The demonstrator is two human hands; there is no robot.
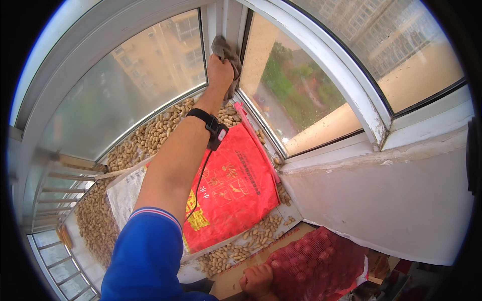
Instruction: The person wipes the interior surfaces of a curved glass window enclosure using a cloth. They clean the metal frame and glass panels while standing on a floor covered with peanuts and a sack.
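Observation:
My left hand (pixel 221 71) reaches far forward, its fingers closed on a grey-brown cloth (pixel 225 47). That cloth lies against the white corner post (pixel 222 19) between two window panes. Below the arm, a red woven sack (pixel 241 177) with printed writing and drawings lies flat over peanuts in their shells (pixel 150 135). Low in the picture, my right hand (pixel 258 280) has curled fingers beside a red mesh bag (pixel 312 259) full of round produce. Whether it grips anything there cannot be made out.
Glass panes (pixel 150 75) meet at the corner, with buildings and greenery outside. A metal rack (pixel 62 190) stands at the left. More peanuts (pixel 96 218) lie along the left side. A cardboard box (pixel 233 278) is under the right hand, and a white wall (pixel 376 199) borders the right.

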